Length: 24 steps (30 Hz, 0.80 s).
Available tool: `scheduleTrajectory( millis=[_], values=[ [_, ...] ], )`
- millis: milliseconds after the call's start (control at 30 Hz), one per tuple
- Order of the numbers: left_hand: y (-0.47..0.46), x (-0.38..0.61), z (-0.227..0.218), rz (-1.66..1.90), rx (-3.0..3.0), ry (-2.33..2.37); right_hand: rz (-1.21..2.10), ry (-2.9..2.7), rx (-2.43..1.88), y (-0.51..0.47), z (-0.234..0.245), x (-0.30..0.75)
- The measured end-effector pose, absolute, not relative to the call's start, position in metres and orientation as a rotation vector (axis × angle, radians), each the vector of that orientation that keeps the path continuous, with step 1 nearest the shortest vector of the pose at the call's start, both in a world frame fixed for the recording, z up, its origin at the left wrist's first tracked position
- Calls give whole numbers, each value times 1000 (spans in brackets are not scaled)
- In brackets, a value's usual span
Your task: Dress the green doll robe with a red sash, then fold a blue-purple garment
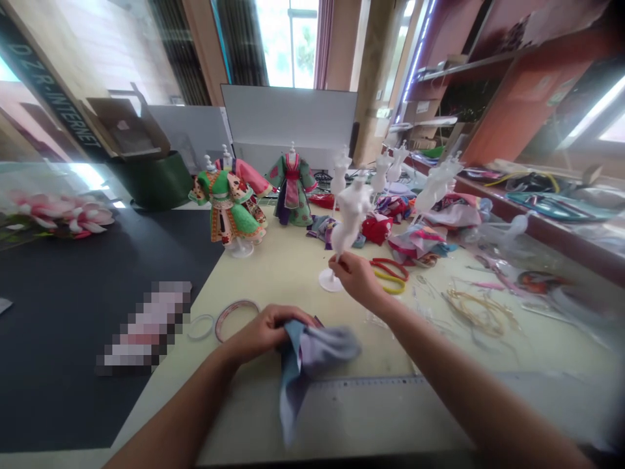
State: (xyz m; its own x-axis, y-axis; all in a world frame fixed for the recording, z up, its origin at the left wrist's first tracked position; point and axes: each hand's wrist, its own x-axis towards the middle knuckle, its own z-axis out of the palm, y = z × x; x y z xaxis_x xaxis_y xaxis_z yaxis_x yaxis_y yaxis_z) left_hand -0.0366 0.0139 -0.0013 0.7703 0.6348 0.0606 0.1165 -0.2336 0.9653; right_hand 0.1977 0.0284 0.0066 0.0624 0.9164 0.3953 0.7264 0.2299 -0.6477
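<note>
My left hand (266, 333) is closed on a small blue-grey and lilac cloth garment (307, 358), which hangs over the near part of the cream table (273, 273). My right hand (355, 279) is closed around the stem of a bare white miniature mannequin (349, 215), which stands upright on its round base just beyond my fingers. Three dressed mannequins stand further back: a green one (227, 208), a pink one (247, 176) behind it and a teal and pink one (293, 189).
Several bare white mannequins (390, 169) and a heap of small coloured garments (415, 228) sit at the back right. Red and yellow loops (390, 273), pale cord (476, 312), two rings (234, 316) and a steel ruler (371, 384) lie nearby. A black mat (73, 293) covers the left.
</note>
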Motion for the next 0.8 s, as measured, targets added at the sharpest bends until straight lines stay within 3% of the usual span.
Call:
scheduleTrajectory(
  millis=[133, 800],
  values=[
    [3, -22, -2, 374, 1825, 349, 328, -1792, -1562, 56, 4, 179],
    [0, -16, -10, 458, 1806, 531, 389, -1826, -1637, 90, -5, 165]
  ],
)
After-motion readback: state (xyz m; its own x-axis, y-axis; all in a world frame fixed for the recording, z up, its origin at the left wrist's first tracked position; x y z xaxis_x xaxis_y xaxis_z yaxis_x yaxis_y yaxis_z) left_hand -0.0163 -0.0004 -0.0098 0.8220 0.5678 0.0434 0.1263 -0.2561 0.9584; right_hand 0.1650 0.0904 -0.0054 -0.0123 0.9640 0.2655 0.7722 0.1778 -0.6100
